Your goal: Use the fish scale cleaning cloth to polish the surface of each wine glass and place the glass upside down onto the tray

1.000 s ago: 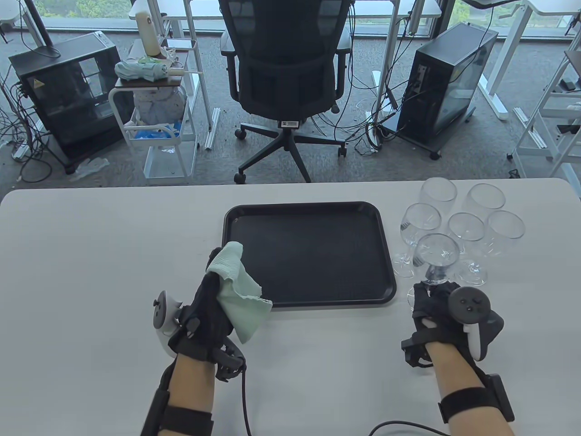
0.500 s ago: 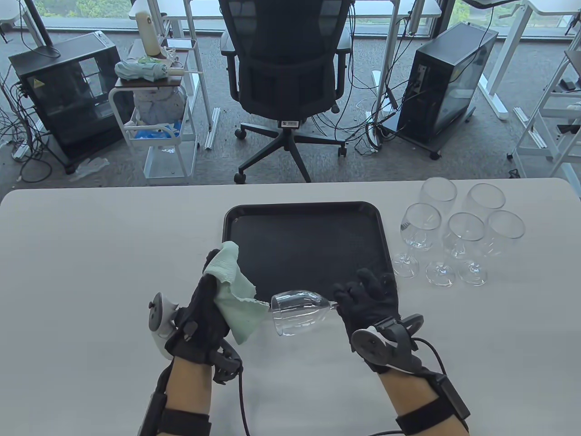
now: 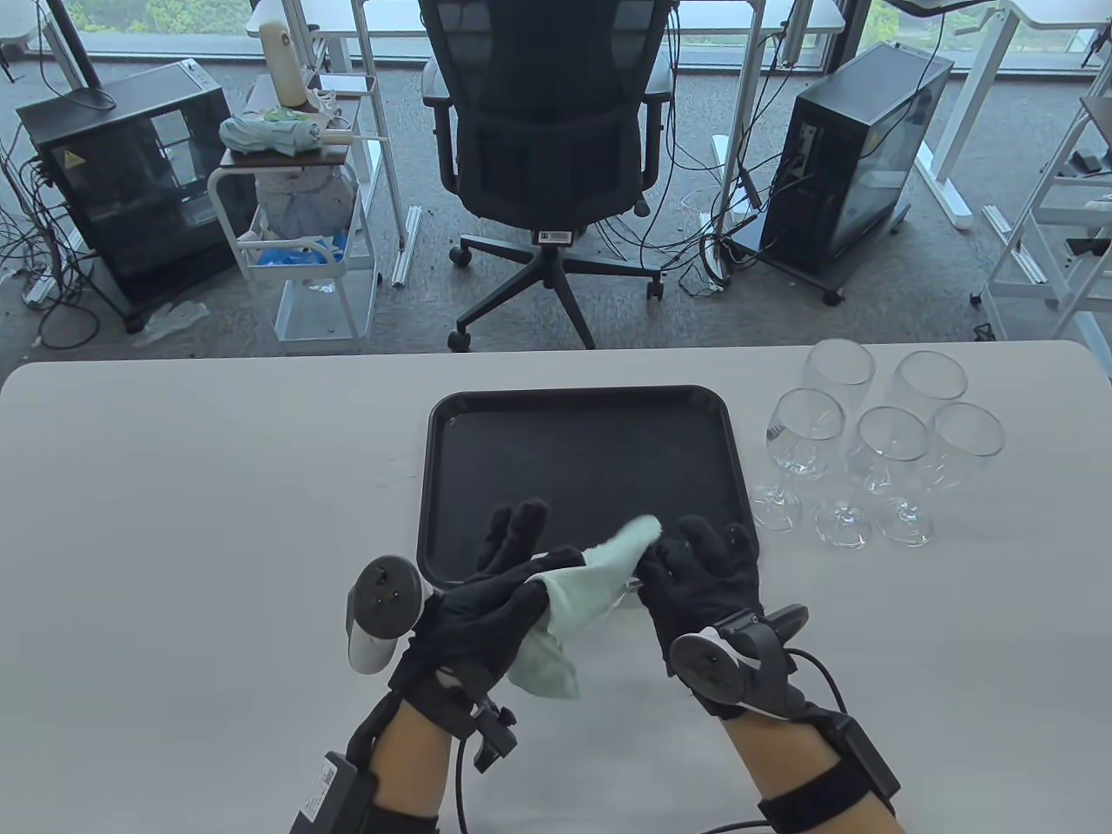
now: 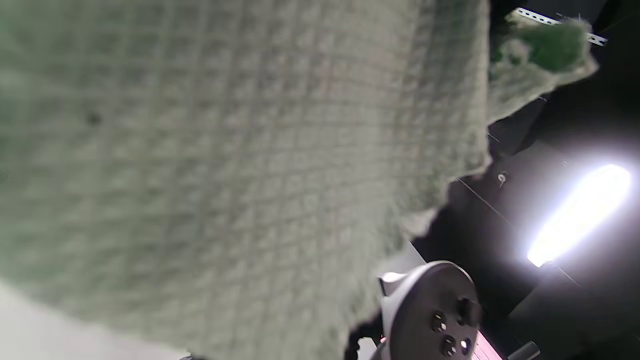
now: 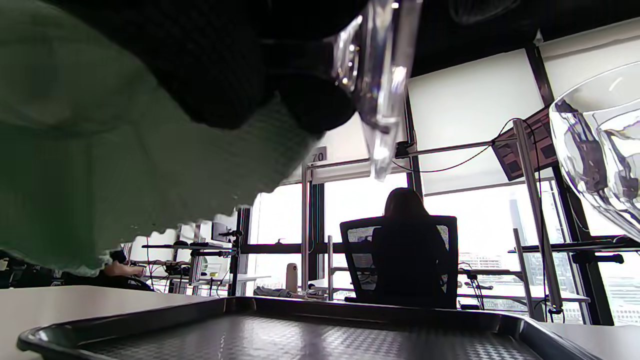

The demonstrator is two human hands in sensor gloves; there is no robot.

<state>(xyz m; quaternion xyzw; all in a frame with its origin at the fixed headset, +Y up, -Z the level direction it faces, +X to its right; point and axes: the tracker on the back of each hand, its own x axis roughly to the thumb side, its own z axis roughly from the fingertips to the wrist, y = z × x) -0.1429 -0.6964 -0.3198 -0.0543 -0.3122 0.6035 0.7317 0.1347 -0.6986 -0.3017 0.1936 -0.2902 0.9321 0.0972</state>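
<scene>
My left hand wraps the pale green cleaning cloth round the bowl of a wine glass lying sideways over the tray's near edge. The cloth hides the bowl. My right hand grips the same glass by its stem, and in the right wrist view its clear foot sticks out below the fingers beside the cloth. The cloth fills most of the left wrist view. The black tray lies just beyond both hands with nothing on it.
Several upright wine glasses stand in a cluster right of the tray; one of them looms at the right wrist view's edge. An office chair stands beyond the table's far edge.
My right hand lifted a glass from the cluster, carried it left and laid it sideways. My left hand swung the cloth right and closed it over the bowl.
</scene>
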